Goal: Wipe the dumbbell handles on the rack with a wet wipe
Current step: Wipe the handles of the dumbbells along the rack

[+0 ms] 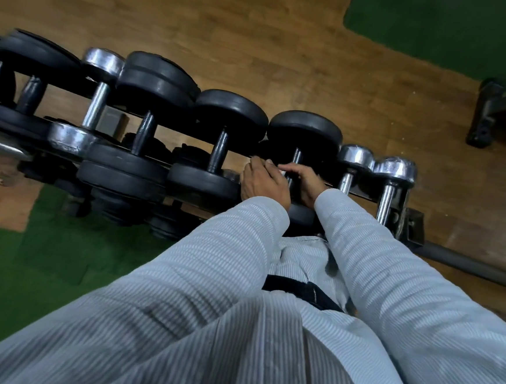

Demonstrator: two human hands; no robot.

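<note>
— Wood-plank floor (257, 40) with green matting (440, 27) at the edges, and a low rack (411, 225) of dumbbells running across it. Where is the person working?

— At the black dumbbell (305, 129) near the rack's right end, just left of the two small chrome ones (394, 171). Both hands meet at its handle (296, 156), of which only the far part shows above the fingers.

— What are the hands doing?

— The right hand (302, 179) is curled around the handle. The left hand (263, 182) lies beside it, fingers bent toward the same bar, touching the right hand; whether it actually grips the bar or just steadies it I cannot tell.

— And the wet wipe?

— There is a pale sliver (283, 171) between the two hands that may be it, but it is too hidden to be sure.

— So which step is this?

— I judge it to be wiping this one handle. Next would call for sliding or twisting along the bar's full length, then shifting to a neighbouring handle, such as the black dumbbell (218, 152) to the left or the chrome ones to the right.
</note>
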